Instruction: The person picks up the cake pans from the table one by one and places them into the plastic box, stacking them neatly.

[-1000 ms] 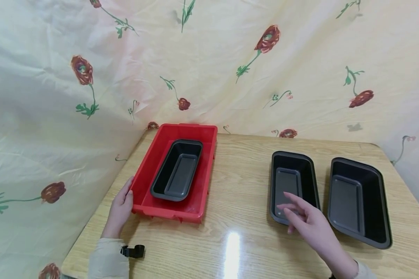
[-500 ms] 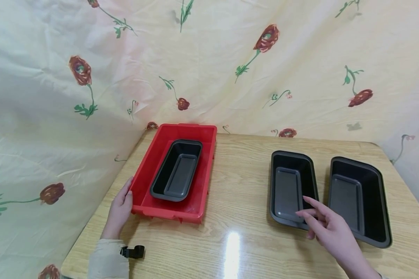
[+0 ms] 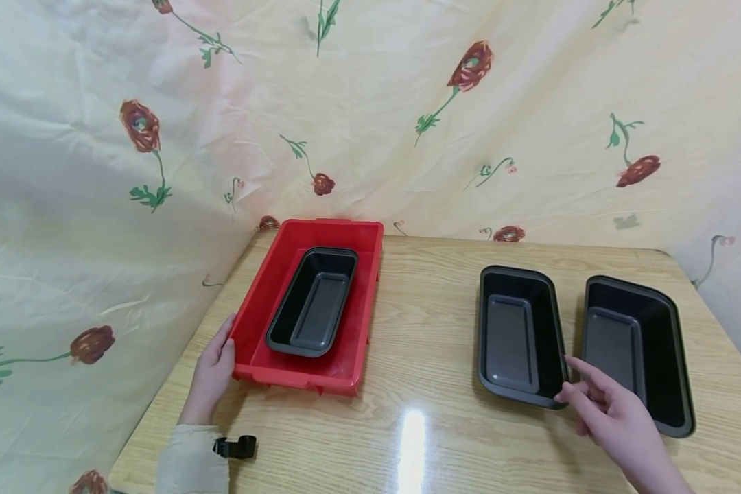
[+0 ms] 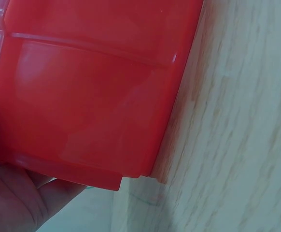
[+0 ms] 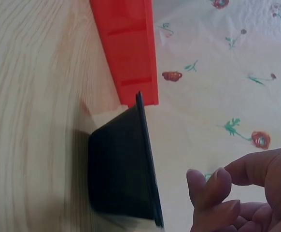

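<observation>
A red plastic tray [image 3: 363,357] stands on the left of the table, with a dark loaf pan [image 3: 318,302] lying inside it. My left hand [image 3: 213,370] grips the tray's rim at the near left corner; in the left wrist view the hand [image 4: 20,198] is partly hidden by the tray wall. To the right are two more dark loaf pans, a nearer-to-middle pan [image 3: 509,343] and a right-hand pan [image 3: 614,350]. My right hand [image 3: 617,418] hovers by the middle pan's near right corner, fingers loosely bent. The right wrist view shows a gap between the fingers [image 5: 215,193] and that pan [image 5: 121,169].
Everything stands on a light wooden table [image 3: 432,329]. A flowered cloth [image 3: 377,116] hangs behind it and along the left side. Light reflects off the front of the tabletop. A black strap device [image 3: 237,446] sits on my left wrist.
My right hand has moved to the right, from above the middle pan's interior to its near right corner. The left hand, tray and pans have stayed in place.
</observation>
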A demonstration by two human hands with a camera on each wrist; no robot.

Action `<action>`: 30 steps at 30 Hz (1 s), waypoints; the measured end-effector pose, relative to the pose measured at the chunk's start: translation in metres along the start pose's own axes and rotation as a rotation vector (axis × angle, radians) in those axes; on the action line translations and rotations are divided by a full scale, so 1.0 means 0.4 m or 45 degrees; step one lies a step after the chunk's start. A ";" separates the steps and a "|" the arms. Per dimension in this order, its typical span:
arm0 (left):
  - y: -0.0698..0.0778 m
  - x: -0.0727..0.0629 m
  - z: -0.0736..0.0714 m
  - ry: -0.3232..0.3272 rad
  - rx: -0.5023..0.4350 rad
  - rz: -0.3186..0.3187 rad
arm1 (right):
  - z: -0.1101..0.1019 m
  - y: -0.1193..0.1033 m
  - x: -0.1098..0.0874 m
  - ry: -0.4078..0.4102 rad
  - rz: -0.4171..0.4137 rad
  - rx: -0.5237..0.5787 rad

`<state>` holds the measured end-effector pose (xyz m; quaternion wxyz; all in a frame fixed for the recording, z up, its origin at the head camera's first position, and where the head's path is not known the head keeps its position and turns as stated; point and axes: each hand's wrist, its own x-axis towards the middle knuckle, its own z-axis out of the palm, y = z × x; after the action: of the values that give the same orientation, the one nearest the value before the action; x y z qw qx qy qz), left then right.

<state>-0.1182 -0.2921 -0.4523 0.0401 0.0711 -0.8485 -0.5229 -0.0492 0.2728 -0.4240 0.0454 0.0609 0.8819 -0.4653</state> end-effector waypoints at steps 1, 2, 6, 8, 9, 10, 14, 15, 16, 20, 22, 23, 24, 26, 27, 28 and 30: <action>-0.001 0.000 0.000 0.000 -0.002 -0.001 | -0.001 0.003 -0.001 0.008 0.003 -0.016; -0.002 0.001 0.000 0.000 -0.002 -0.002 | -0.003 0.007 -0.001 0.014 0.006 -0.032; -0.006 0.003 -0.001 -0.007 -0.013 -0.013 | -0.010 0.017 0.001 0.006 0.053 -0.129; -0.007 0.004 0.000 -0.007 -0.018 -0.012 | -0.013 0.022 0.003 -0.024 0.085 -0.164; -0.007 0.003 0.000 -0.005 -0.021 -0.008 | -0.013 0.023 0.004 -0.037 0.096 -0.177; -0.006 0.002 0.000 -0.005 -0.021 -0.005 | -0.014 0.024 0.004 -0.048 0.105 -0.187; -0.003 -0.001 0.001 0.001 -0.008 -0.001 | -0.015 0.028 0.007 -0.048 0.099 -0.252; -0.001 -0.002 0.001 0.004 -0.005 -0.004 | -0.015 0.029 0.009 -0.043 0.093 -0.274; 0.000 -0.003 0.001 0.004 -0.002 -0.009 | -0.015 0.030 0.009 -0.036 0.085 -0.297; -0.001 -0.004 0.003 0.012 0.005 -0.009 | -0.013 0.031 0.013 -0.029 0.066 -0.363; -0.002 -0.003 0.003 0.011 0.001 -0.010 | -0.012 0.030 0.015 -0.035 0.066 -0.384; -0.003 -0.002 0.003 0.012 0.001 -0.009 | -0.011 0.030 0.016 -0.043 0.072 -0.392; -0.003 -0.001 0.003 0.010 -0.002 -0.012 | -0.010 0.030 0.017 -0.050 0.075 -0.402; -0.002 -0.001 0.003 0.008 -0.010 -0.015 | -0.008 0.030 0.019 -0.063 0.079 -0.422; -0.002 -0.001 0.002 0.008 -0.014 -0.011 | -0.007 0.031 0.021 -0.065 0.073 -0.435; -0.003 -0.001 0.002 0.007 -0.016 -0.007 | -0.006 0.031 0.022 -0.066 0.065 -0.448; -0.002 -0.002 0.002 0.005 -0.022 -0.004 | -0.003 0.033 0.024 -0.068 0.054 -0.465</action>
<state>-0.1176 -0.2917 -0.4533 0.0417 0.0732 -0.8436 -0.5303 -0.0568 0.2817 -0.4353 0.0887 0.0578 0.9487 -0.2980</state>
